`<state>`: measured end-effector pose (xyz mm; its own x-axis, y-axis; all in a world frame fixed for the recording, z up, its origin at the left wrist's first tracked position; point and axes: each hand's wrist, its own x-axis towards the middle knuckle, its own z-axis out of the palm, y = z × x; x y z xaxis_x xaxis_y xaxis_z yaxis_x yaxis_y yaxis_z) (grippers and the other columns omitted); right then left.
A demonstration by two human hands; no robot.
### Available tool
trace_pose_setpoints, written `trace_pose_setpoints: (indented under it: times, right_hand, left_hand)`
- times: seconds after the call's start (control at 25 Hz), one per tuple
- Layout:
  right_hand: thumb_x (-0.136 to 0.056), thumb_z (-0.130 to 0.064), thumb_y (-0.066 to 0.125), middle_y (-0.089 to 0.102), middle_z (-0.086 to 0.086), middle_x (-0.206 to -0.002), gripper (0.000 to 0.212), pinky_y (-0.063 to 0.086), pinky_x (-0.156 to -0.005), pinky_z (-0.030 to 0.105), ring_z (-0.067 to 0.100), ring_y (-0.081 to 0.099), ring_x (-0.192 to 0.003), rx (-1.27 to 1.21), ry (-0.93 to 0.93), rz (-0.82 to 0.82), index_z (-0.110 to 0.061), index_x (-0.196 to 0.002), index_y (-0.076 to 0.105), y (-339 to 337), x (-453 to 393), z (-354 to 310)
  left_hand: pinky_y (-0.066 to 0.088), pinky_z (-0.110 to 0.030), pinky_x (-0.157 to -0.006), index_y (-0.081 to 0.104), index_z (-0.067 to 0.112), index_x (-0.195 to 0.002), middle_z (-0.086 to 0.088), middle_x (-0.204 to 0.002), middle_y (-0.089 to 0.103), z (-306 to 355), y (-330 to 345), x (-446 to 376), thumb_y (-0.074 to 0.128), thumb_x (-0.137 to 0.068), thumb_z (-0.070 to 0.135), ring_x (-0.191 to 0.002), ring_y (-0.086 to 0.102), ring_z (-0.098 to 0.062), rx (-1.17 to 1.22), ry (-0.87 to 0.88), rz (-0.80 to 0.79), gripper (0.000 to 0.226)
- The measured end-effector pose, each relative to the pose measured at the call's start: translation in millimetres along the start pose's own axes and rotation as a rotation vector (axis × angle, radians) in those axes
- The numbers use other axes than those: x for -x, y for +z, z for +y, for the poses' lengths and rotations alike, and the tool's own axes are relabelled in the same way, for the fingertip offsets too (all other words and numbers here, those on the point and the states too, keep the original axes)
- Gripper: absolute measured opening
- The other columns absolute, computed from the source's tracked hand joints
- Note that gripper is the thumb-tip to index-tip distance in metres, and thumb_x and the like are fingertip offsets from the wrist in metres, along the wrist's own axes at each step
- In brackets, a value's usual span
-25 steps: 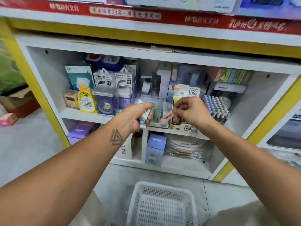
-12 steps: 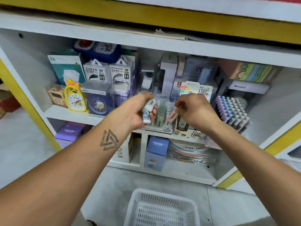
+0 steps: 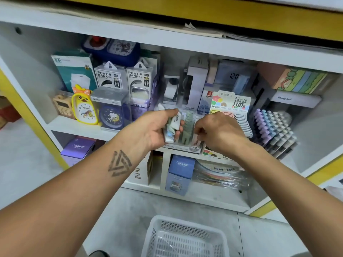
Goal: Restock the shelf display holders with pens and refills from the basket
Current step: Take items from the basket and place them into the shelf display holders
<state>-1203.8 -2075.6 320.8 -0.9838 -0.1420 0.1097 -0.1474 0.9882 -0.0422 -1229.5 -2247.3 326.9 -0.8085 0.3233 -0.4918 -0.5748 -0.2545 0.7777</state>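
Observation:
My left hand [image 3: 157, 128] grips a small bundle of white and pale refill cases [image 3: 173, 127] in front of the shelf. To its right, my right hand [image 3: 219, 132] has its fingers curled at a pink refill case [image 3: 197, 139], pinching it down into the clear display holder [image 3: 187, 127] of green lead cases marked 2B. Beside that holder stands a 0.7 HB lead display [image 3: 232, 106] with rows of cases. A rack of pastel-capped pens [image 3: 272, 130] fills the right of the shelf. A white plastic basket [image 3: 185, 238] sits on the floor below.
The shelf [image 3: 79, 127] also carries a yellow duck clock [image 3: 84, 108], a blue clock [image 3: 111, 117], power bank boxes [image 3: 126, 78] and a tape holder. The lower level has CRUHRE boxes [image 3: 181, 173]. Yellow posts frame the unit.
The view moved closer and lower toward the shelf. My right hand lowered the pink case into the clear holder; my left hand kept hold of its bundle.

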Motion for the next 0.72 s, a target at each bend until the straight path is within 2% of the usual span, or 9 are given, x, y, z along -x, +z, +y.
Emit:
trace_pose_setpoints:
  times: [0.16, 0.32, 0.36, 0.4, 0.52, 0.56, 0.64, 0.72]
  right_hand:
    - [-0.094, -0.017, 0.058, 0.067, 0.003, -0.088, 0.008, 0.056, -0.066, 0.036, 0.028, 0.061, -0.075, 0.105, 0.001, 0.04, -0.023, -0.097, 0.062, 4, 1, -4]
    - [-0.092, -0.009, 0.056, 0.068, 0.001, -0.097, 0.019, 0.058, -0.071, 0.037, 0.026, 0.064, -0.081, 0.173, -0.015, -0.003, -0.021, -0.098, 0.07, 12, 1, -2]
    - [-0.093, -0.011, 0.055, 0.068, -0.002, -0.099, 0.02, 0.057, -0.072, 0.036, 0.025, 0.064, -0.084, 0.094, -0.007, 0.01, -0.022, -0.1, 0.071, 11, -1, -1]
    - [-0.095, -0.013, 0.055, 0.068, -0.005, -0.099, 0.02, 0.056, -0.072, 0.032, 0.022, 0.064, -0.085, -0.089, 0.039, 0.035, -0.022, -0.102, 0.072, 9, -2, -1]
    - [-0.097, -0.013, 0.061, 0.074, -0.002, -0.085, 0.014, 0.046, -0.051, 0.021, 0.017, 0.063, -0.068, -1.006, 0.267, 0.07, -0.018, -0.106, 0.071, -5, -3, -3]
    - [-0.096, -0.014, 0.065, 0.073, 0.0, -0.078, 0.012, 0.043, -0.047, 0.022, 0.016, 0.06, -0.061, -1.179, 0.276, 0.057, -0.014, -0.106, 0.071, -9, -2, -5]
    - [-0.09, -0.012, 0.072, 0.07, 0.005, -0.072, 0.017, 0.044, -0.049, 0.024, 0.015, 0.057, -0.058, -1.289, 0.242, 0.026, -0.007, -0.106, 0.071, -12, 0, -7]
    - [-0.085, -0.003, 0.075, 0.071, 0.012, -0.078, 0.02, 0.05, -0.056, 0.026, 0.018, 0.059, -0.064, -1.337, 0.262, 0.022, -0.001, -0.104, 0.071, -15, 1, -6]
  left_hand:
    - [0.05, -0.024, -0.049, 0.064, 0.005, -0.097, -0.012, -0.076, 0.066, 1, -3, 5, 0.057, -0.099, 0.023, -0.054, 0.06, -0.018, 0.06, -0.008, -0.022, 0.019]
    - [0.056, -0.029, -0.054, 0.066, 0.001, -0.106, -0.014, -0.08, 0.07, 0, -4, 6, 0.062, -0.095, 0.016, -0.055, 0.068, -0.022, 0.081, 0.008, -0.028, 0.019]
    - [0.057, -0.03, -0.054, 0.065, 0.001, -0.111, -0.014, -0.082, 0.07, -1, -4, 5, 0.063, -0.094, 0.015, -0.056, 0.069, -0.022, 0.073, 0.013, -0.03, 0.022]
    - [0.057, -0.031, -0.054, 0.064, 0.0, -0.116, -0.015, -0.082, 0.07, -2, -3, 5, 0.063, -0.093, 0.013, -0.056, 0.069, -0.022, 0.059, 0.021, -0.034, 0.026]
    - [0.056, -0.032, -0.048, 0.062, -0.003, -0.123, -0.016, -0.082, 0.07, -5, 1, 4, 0.066, -0.091, 0.01, -0.057, 0.068, -0.023, 0.012, 0.073, -0.04, 0.035]
    - [0.055, -0.033, -0.047, 0.061, -0.003, -0.124, -0.017, -0.084, 0.07, -6, 3, 4, 0.066, -0.09, 0.009, -0.058, 0.069, -0.024, 0.002, 0.093, -0.043, 0.036]
    - [0.056, -0.035, -0.05, 0.06, -0.004, -0.124, -0.02, -0.089, 0.07, -7, 6, 3, 0.067, -0.089, 0.009, -0.065, 0.069, -0.027, -0.028, 0.117, -0.058, 0.039]
    - [0.055, -0.034, -0.05, 0.061, -0.003, -0.12, -0.019, -0.088, 0.071, -6, 7, 4, 0.067, -0.089, 0.011, -0.066, 0.069, -0.028, -0.049, 0.115, -0.072, 0.034]
